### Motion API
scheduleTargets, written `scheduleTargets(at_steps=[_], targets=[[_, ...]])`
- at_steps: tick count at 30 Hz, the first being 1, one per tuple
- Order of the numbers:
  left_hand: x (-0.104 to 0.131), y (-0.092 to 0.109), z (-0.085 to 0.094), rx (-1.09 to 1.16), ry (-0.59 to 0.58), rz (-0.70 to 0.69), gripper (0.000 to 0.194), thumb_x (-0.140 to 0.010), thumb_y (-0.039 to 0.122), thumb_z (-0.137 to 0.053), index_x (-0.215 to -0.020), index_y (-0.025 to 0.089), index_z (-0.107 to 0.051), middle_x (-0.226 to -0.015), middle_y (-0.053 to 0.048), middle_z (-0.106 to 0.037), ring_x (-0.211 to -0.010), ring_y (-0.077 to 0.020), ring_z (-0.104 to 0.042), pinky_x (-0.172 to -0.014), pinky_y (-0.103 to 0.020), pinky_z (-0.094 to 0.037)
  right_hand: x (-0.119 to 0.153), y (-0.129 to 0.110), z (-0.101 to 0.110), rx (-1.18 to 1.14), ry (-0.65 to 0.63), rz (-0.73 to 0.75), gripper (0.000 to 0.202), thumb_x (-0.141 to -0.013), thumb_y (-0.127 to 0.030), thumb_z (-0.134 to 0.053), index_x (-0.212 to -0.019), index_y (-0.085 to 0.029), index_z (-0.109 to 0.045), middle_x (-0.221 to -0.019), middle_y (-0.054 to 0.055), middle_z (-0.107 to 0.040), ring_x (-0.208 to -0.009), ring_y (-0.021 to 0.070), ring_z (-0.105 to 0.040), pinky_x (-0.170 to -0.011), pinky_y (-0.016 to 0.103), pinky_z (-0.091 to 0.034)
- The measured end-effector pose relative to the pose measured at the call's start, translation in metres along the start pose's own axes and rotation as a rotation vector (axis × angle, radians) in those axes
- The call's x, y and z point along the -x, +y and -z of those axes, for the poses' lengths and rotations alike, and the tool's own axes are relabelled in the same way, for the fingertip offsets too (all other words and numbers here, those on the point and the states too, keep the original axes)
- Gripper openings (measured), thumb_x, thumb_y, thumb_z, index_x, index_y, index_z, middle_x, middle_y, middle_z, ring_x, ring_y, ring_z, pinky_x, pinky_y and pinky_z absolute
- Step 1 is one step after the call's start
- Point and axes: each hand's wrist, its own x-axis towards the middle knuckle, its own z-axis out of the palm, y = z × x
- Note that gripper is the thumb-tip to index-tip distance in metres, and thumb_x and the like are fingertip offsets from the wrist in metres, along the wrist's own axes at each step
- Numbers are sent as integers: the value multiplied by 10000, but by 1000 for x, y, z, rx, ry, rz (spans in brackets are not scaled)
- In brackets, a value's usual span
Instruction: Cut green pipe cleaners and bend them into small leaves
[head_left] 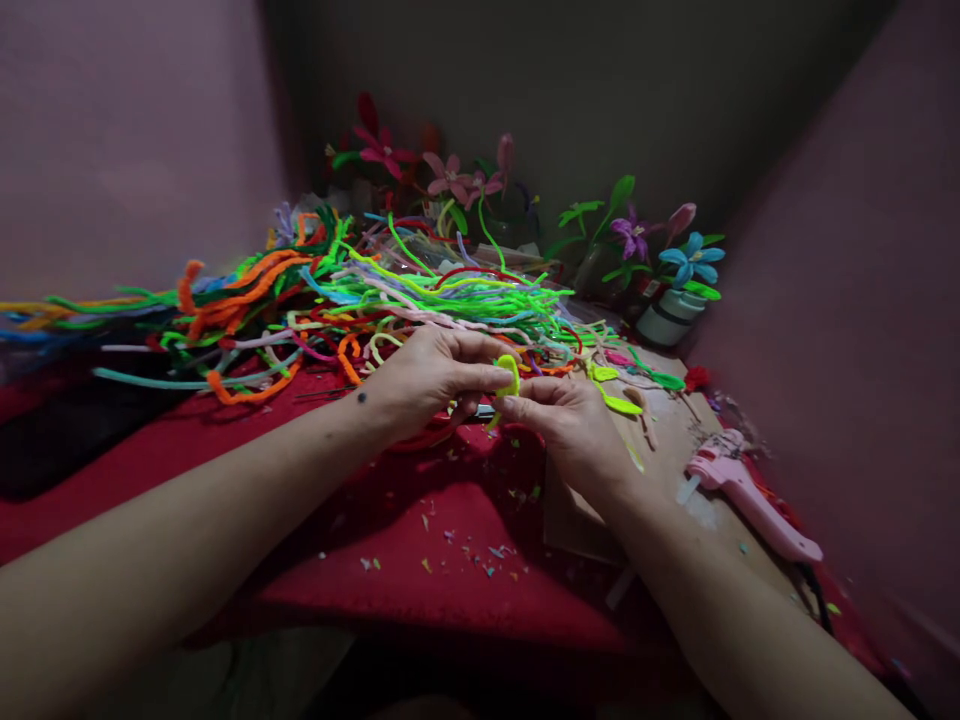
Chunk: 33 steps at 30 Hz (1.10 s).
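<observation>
Between my two hands is a short bright yellow pipe cleaner (508, 372), bent into a narrow loop. My left hand (439, 380) pinches it from the left with thumb and forefinger. From the right, the fingertips of my right hand (574, 425) close on its lower part. Just below the loop a metal blade (485, 412), apparently of scissors, shows partly behind my left fingers; whether it is held or lies on the table I cannot tell. Yellow leaf-shaped pipe-cleaner pieces (621, 404) lie right of my right hand.
A large heap of coloured pipe cleaners (480, 295) spreads behind my hands. A pink glue gun (750, 490) lies on cardboard (577, 525) at the right. Pipe-cleaner flowers (691, 262) stand at the back, one in a white pot (670, 318). Small clippings dot the red cloth (390, 560).
</observation>
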Motion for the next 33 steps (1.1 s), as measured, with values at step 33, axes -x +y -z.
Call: scheduleTargets(at_steps=[33], targets=[[5,-5,-14,-360,183,-205,230,-735,237,-606,-534,128,-586,-449,30,-498,-421,-49,-410,-421,-186,-303,0,5,-5,-267,-97,-148,229,-626,-316,-725,-517,-143,-622,-505,7,-599,-478,86,-474,-539,254,-355]])
